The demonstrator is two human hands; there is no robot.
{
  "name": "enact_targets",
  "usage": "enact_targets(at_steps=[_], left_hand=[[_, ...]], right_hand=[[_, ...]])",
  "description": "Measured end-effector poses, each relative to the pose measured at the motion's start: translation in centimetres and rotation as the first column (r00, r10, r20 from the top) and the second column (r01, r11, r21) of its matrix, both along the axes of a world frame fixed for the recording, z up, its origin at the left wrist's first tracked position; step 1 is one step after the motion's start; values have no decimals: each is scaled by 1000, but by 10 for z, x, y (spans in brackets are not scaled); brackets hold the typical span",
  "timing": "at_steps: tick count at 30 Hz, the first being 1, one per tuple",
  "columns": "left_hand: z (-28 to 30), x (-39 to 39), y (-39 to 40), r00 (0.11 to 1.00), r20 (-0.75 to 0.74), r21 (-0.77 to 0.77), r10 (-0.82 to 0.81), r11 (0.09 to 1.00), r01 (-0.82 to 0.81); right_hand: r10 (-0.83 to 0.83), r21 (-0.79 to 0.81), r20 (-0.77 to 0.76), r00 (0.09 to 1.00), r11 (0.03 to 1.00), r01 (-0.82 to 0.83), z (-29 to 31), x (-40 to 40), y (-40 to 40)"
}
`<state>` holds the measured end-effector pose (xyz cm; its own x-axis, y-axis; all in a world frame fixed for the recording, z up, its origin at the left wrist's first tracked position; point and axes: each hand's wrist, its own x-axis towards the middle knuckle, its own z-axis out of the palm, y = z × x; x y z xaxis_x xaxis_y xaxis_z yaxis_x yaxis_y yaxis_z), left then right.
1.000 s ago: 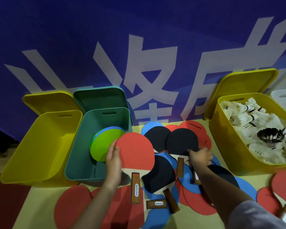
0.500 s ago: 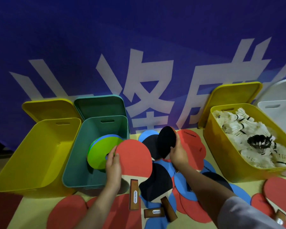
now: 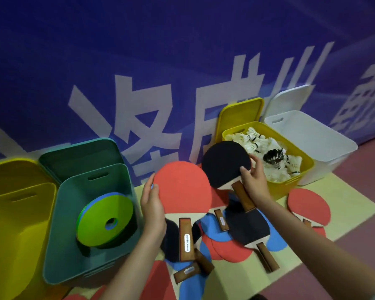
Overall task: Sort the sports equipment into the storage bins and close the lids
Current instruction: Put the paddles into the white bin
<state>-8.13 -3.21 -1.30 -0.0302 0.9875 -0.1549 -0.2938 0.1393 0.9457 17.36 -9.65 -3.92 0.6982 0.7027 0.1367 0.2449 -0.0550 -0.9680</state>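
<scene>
Black paddle point(image 3: 224, 163) now lifted off the pile, pinched at the blade edge by right hand point(image 3: 252, 180). Left hand point(image 3: 153, 204) still grips red paddle point(image 3: 182, 188) beside green bin point(image 3: 91, 213). Binning probably next.

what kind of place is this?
Probably a sports hall or club storage corner: a blue banner with large white characters, table tennis paddles piled on the floor, and a yellow bin full of shuttlecocks.

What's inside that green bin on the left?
The green bin holds round flat discs leaning on edge: a lime one in front, a blue rim behind it. How many are stacked behind stays covered.
</scene>
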Motion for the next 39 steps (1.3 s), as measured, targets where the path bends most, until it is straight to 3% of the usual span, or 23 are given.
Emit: enact_targets(at_steps=[7, 13, 20, 24, 30, 35, 39], left_hand=[[9, 118, -9, 986, -89, 1, -143, 990, 144], [7, 267, 12, 998, -15, 21, -66, 998, 66], [14, 388, 29, 1000, 23, -61, 11, 998, -10], [14, 405, 28, 999, -8, -101, 41, 994, -42], [16, 426, 66, 992, -76, -79, 97, 991, -103], [5, 455, 93, 992, -71, -84, 104, 990, -110], [-9, 476, 99, 995, -80, -97, 57, 993, -64]], right_hand=[[-186, 53, -122, 975, 980, 194, 20, 134, -22], [-214, 59, -132, 968, 973, 223, 29, 287, -16], [-129, -168, -85, 988, 979, 114, 16, 426, 0], [-63, -348, -52, 997, 937, 42, -10, 458, 31], [37, -476, -131, 991, 874, -95, -67, 470, 84], [-29, -530, -232, 972, 842, -101, -112, 462, 95], [-26, -657, -170, 985, 748, -93, -132, 472, 96]])
